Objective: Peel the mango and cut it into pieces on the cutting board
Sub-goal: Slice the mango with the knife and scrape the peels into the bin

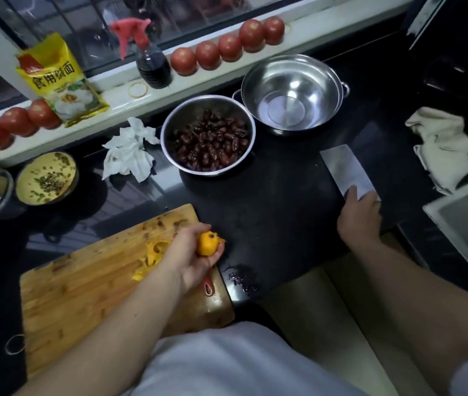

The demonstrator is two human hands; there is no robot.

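Note:
My left hand point(191, 252) grips a small peeled orange mango point(207, 243) at the right edge of the wooden cutting board point(84, 284). Yellow peel strips point(150, 257) lie on the board beside that hand. A red peeler point(208, 285) lies on the board's right end, partly hidden under my left wrist. Far to the right, my right hand point(360, 218) holds the handle end of a broad cleaver point(345, 168), whose blade lies flat on the black counter and points away from me. The handle itself is hidden in my fist.
A steel bowl of dark red dates point(208, 137) and an empty steel pot point(291, 92) stand behind. A crumpled tissue point(130, 151), a yellow dish of scraps point(46, 177), a cloth point(441, 147) and the sink point(467, 227) surround the work area. Tomatoes point(230, 47) line the windowsill.

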